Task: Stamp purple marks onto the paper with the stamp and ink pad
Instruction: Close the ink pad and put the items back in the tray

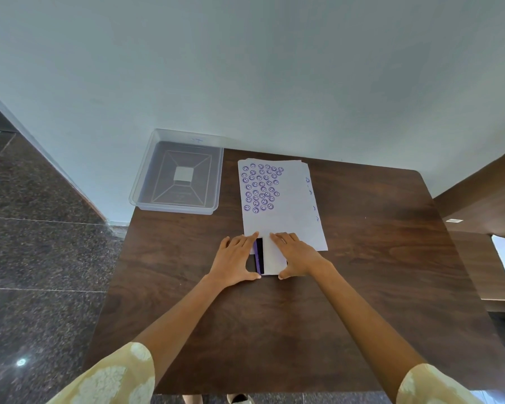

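So I'm looking down at a dark brown wood-grain table (362,287) with rounded corners, pushed up against a plain pale wall. The paper (286,217) is lying flat toward the far middle of the table, looks like a small stack of white sheets slightly fanned at the right edge, and the top sheet's upper-left part is covered with rows of little round purple smiley marks (261,188). Right at the near edge of that paper both hands are working on the ink pad (259,256), a flat rectangular thing showing a black and purple strip on its left side, with a smooth white lid (274,259) covering most of the rest. The left hand (233,262) is resting flat with fingers spread along the pad's left side and its thumb hooking the near corner, and the right hand (296,255) is doing the same on the lid's right side, fingers laid out on top and thumb tucked against the near edge, so both are pressing against it rather than wrapped around it. I can't make out the stamp anywhere. Off at the far left corner a clear, shallow rectangular plastic tray (146,182) is hanging partly over the table edge. Yellowish patterned sleeves (114,377) are showing at the bottom.
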